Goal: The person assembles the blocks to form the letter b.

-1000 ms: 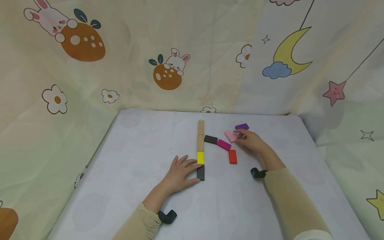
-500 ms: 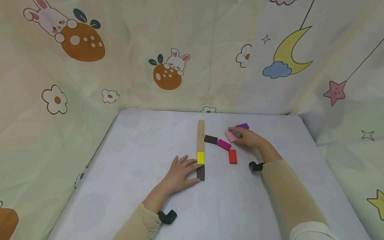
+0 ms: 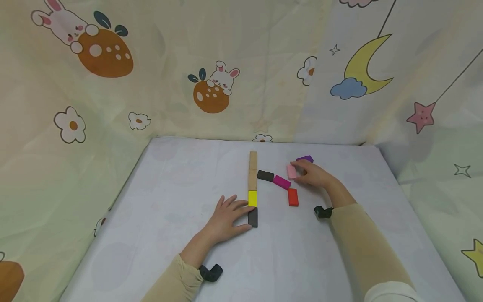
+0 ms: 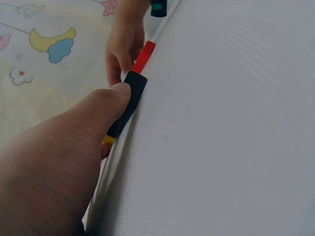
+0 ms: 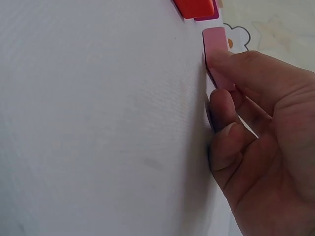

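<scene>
Pink smooth flat block pinched by right hand fingers; left hand fingers straight on dark block.

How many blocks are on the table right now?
8: four in a straight line, two tan, yellow, dark grey; beside it black, magenta, red; pink; purple makes 9.

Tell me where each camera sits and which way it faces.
Head: worn high, looks forward and down at the table; shows both sleeves, left hand and right hand.
Left wrist: low behind the left hand, looks along the dark block at the red block.
Right wrist: close behind the right hand on the pink block.
Shared: red block shows in all three.
</scene>
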`<act>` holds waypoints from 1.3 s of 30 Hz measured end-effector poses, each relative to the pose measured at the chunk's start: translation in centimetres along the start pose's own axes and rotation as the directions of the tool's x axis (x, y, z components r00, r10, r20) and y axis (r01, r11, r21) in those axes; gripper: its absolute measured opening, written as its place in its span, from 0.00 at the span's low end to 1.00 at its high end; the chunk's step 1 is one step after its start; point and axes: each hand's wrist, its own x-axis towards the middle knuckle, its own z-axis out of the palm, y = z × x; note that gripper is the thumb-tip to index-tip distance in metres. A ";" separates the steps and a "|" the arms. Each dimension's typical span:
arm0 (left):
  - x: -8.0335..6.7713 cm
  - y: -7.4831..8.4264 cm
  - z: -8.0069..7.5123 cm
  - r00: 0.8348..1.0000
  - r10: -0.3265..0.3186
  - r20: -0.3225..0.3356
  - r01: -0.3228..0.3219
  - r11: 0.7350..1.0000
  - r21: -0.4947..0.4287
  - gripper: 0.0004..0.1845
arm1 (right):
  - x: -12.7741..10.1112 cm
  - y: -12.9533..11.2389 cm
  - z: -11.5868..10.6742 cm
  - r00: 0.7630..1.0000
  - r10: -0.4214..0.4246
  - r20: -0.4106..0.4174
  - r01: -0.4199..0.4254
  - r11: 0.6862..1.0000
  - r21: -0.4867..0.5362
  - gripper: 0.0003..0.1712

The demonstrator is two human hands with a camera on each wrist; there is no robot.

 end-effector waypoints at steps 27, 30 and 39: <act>0.0 0.1 -0.3 1.000 -0.001 -0.013 0.001 1.000 -0.012 0.31 | -4.3 0.9 1.4 0.978 0.068 -0.196 -0.037 0.987 0.156 0.44; 0.0 0.1 -0.2 1.000 -0.003 -0.006 0.003 1.000 -0.007 0.31 | -5.1 0.6 1.8 0.976 0.079 -0.203 -0.043 0.983 0.177 0.44; 0.0 0.1 -0.1 1.000 -0.002 -0.004 0.002 1.000 -0.001 0.31 | -7.8 -0.7 3.5 0.969 0.065 -0.240 -0.010 0.974 0.224 0.42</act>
